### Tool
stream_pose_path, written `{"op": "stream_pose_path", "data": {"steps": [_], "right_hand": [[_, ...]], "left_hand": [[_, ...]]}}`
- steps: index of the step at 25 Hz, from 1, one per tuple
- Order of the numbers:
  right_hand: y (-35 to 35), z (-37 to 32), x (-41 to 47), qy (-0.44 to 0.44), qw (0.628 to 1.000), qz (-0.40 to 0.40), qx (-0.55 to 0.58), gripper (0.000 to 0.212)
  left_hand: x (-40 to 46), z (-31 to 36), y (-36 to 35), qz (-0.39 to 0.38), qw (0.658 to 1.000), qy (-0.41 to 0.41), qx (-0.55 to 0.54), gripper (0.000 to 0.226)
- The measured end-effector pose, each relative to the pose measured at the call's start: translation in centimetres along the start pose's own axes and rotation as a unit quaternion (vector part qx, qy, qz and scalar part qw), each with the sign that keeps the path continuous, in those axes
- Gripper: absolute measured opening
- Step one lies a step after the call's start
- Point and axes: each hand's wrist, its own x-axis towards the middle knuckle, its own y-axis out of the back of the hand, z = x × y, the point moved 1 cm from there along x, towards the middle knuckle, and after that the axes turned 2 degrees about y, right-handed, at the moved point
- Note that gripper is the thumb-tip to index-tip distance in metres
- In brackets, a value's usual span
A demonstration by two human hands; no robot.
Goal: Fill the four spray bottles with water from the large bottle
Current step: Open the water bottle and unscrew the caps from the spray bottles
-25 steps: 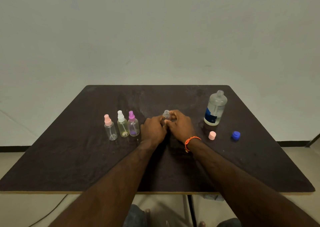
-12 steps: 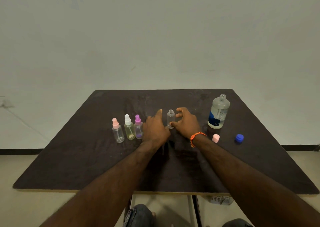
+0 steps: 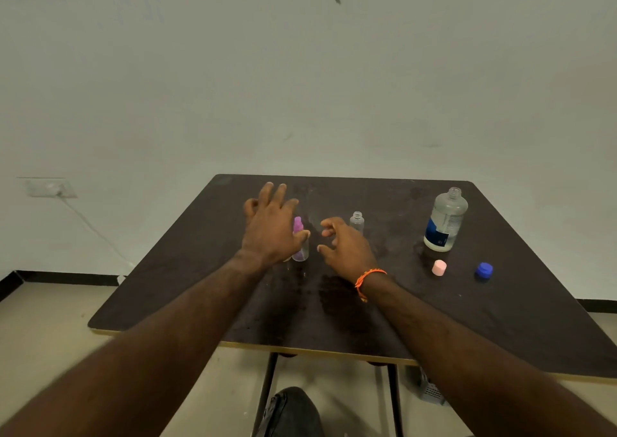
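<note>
Uncapped spray bottle [image 3: 357,221] now stands released mid-table; left hand [image 3: 271,227], fingers spread, reaches the purple-capped bottle [image 3: 299,240]; right hand [image 3: 345,246] loosely curled, empty.

Both hands hover empty over the dark wooden table [image 3: 500,319]: left hand [image 3: 270,229] spread before the purple-capped clear spray bottle [image 3: 299,239], right hand [image 3: 347,246] loosely curled beside 1 uncapped small clear bottle [image 3: 357,221].

A single head-worn wide-angle camera looks forward and down toward twelve o'clock, near above the dark tabletop [image 3: 500,319], with the pale wall [image 3: 300,69] filling the upper frame.
</note>
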Motion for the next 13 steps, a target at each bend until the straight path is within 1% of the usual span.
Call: {"op": "stream_pose_path", "data": {"steps": [2,4,5,6,10,11,13], "right_hand": [[-1.5,-0.5,1.2,-0.026,0.999,-0.027,0.018,0.067],[-2.7,-1.0,2.4,-0.046,0.997,-0.053,0.040,0.082],[-3.2,-1.2,2.9,-0.049,0.996,-0.061,0.049,0.084],[-3.5,-1.4,3.2,-0.049,0.995,-0.062,0.054,0.081],[-3.0,-1.9,2.6,-0.047,0.996,-0.046,0.064,0.053],[-2.5,-1.9,2.2,-0.046,0.996,-0.049,0.067,0.050],[-1.1,-2.0,0.7,-0.045,0.995,-0.062,0.060,0.052]], "left_hand": [[1.6,-1.5,0.6,-0.081,0.996,-0.003,0.028,0.055],[2.7,-2.2,0.6,-0.128,0.991,-0.025,0.031,0.045],[3.1,-2.3,0.6,-0.140,0.989,-0.035,0.027,0.041],[3.2,-2.3,0.5,-0.147,0.988,-0.042,0.023,0.038],[2.9,-1.8,0.6,-0.139,0.988,-0.060,-0.003,0.035],[2.6,-1.6,0.7,-0.142,0.988,-0.066,-0.011,0.035],[1.7,-0.7,1.0,-0.152,0.984,-0.084,-0.024,0.036]]}}
